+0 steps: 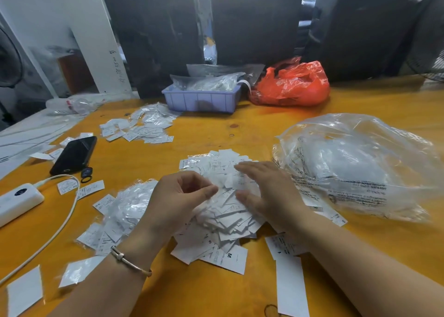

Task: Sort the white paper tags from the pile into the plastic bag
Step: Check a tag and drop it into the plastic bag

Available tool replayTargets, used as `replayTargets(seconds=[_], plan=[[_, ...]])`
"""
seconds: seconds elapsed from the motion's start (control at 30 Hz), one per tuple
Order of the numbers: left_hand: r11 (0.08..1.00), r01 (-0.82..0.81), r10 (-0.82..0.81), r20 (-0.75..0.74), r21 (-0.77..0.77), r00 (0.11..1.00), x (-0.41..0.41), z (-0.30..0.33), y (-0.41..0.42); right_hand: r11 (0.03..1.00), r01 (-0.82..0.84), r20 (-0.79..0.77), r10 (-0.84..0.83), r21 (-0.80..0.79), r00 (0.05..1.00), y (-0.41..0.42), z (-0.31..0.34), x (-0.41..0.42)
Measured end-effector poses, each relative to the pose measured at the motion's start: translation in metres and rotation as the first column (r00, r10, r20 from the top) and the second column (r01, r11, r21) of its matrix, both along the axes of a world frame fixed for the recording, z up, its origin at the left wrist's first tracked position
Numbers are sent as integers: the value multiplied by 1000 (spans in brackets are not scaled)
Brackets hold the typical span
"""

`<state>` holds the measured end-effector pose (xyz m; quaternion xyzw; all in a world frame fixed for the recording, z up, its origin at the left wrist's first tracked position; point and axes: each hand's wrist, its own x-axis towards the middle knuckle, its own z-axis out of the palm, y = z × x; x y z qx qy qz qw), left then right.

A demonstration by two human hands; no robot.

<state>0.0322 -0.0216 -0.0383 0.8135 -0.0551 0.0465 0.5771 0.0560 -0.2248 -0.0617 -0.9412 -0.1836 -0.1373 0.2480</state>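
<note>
Item: pile of white paper tags, loose and overlapping, at the centre of the orange tabletop, printed with size letters. Judged very light, thin, flexible, easily creased, and prone to slide over one another or scatter; best pinched at a free edge or corner, or gathered several at a time.

Item: clear plastic bag, printed with warning text, lying crumpled just right of the pile, with white contents visible through the film. Its mouth cannot be made out.

Left hand: over the left side of the pile, fingers curled with thumb meeting fingertips on what looks like one tag or a few; blur hides how many.

Right hand: fingers extended and relaxed, palm down on the right side of the pile, grasping nothing.

Other: a second heap of tags farther back left; tags in clear sleeves beside the left wrist; black phone; white power bank with cable; lilac tray; red bag.
</note>
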Motion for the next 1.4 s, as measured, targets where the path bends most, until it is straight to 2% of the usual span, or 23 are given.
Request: replayTargets(seconds=[0.23,0.33,0.43,0.5,0.57,0.63,0.7,0.8,0.87,1.13,1.4], plan=[[999,27,-27,1,-37,1000,-2,1,0,1000,-1,90,0,8,996,1,2,-3],[999,36,-35,14,-25,999,-1,0,0,999,-22,187,27,-30,982,2,0,-4],[998,51,-51,11,-29,999,-2,0,1,999,33,327,-25,-18,945,1,4,-6],[996,72,-72,12,-42,997,-3,0,1,995,84,422,-99,54,901,-3,11,-8],[993,104,-103,18,-58,995,-3,1,1,978,64,484,-155,200,861,-9,17,-11],[988,139,-137,32,-65,990,-4,3,1,882,-55,345,-126,468,930,-15,24,-14],[983,164,-161,45,-82,986,-6,5,0,722,-121,148,26,681,989,-21,31,-19],[977,178,-171,63,-119,983,-6,6,0,506,-106,49,125,856,991,-25,42,-26],[976,181,-171,83,-126,982,-7,6,0,447,-111,57,134,888,989,-25,49,-29],[973,211,-189,199,-96,962,-12,8,-1,481,-239,175,174,844,969,-14,61,-46],[972,236,-227,224,-17,948,-15,8,-3,574,-223,185,125,788,975,-13,66,-51]])
